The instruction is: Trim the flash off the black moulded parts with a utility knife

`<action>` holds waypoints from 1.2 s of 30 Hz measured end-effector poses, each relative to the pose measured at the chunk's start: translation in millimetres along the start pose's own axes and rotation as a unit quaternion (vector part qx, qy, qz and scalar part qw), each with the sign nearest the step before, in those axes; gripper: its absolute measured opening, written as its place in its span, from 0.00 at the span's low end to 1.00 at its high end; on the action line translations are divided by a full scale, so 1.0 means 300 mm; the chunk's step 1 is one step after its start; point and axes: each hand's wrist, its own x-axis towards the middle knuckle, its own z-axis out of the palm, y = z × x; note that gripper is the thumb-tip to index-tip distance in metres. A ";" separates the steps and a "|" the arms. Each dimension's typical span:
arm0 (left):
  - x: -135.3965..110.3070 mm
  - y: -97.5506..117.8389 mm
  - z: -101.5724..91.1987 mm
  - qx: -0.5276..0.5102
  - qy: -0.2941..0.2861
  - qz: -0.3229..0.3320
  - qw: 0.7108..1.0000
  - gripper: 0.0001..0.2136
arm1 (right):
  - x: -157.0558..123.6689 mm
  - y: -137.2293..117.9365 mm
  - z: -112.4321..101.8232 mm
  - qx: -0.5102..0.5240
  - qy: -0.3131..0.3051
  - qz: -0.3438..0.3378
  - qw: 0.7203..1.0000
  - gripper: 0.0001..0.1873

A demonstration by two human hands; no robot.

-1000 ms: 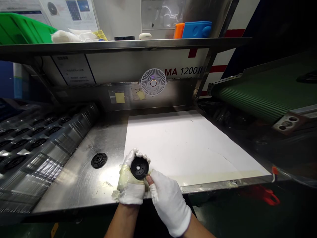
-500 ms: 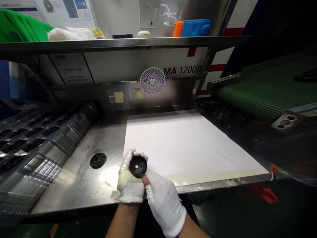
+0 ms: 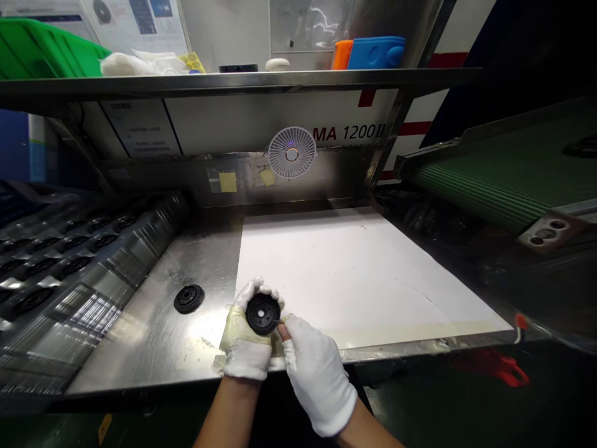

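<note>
My left hand (image 3: 247, 339), in a white glove with a yellowed palm, is wrapped round a black round wheel-like part (image 3: 263, 315) with a pale hole at its centre. At the wheel's lower right rim, my right hand (image 3: 317, 367) is closed in a pinch, its bare thumb tip showing through the white glove. A thin sliver shows at those fingertips, too small to name. A second black wheel-like part (image 3: 189, 299), with stepped rings, lies to the left on the metal table (image 3: 153, 336).
Stacked clear trays (image 3: 107, 292) with several black round parts line the left side. A white sheet (image 3: 326, 267) covers the table's right part. Behind stands a round fan (image 3: 291, 154) below a metal shelf (image 3: 261, 81). A green conveyor (image 3: 489, 174) runs at right.
My right fingertips have moved up along the wheel's rim, from its bottom to its lower right. My left hand still holds the wheel. The whole view has shifted slightly.
</note>
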 end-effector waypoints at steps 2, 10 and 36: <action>0.006 -0.002 0.003 -0.011 0.002 0.012 1.000 0.01 | -0.002 -0.011 0.006 -0.001 -0.004 -0.003 1.000 0.12; -0.023 0.028 -0.008 0.100 -0.083 -0.026 0.991 0.16 | 0.012 0.009 -0.016 -0.008 -0.006 -0.017 1.000 0.12; 0.005 0.002 -0.033 0.028 -0.035 0.034 0.998 0.05 | -0.004 0.000 -0.008 -0.005 -0.029 0.010 1.000 0.11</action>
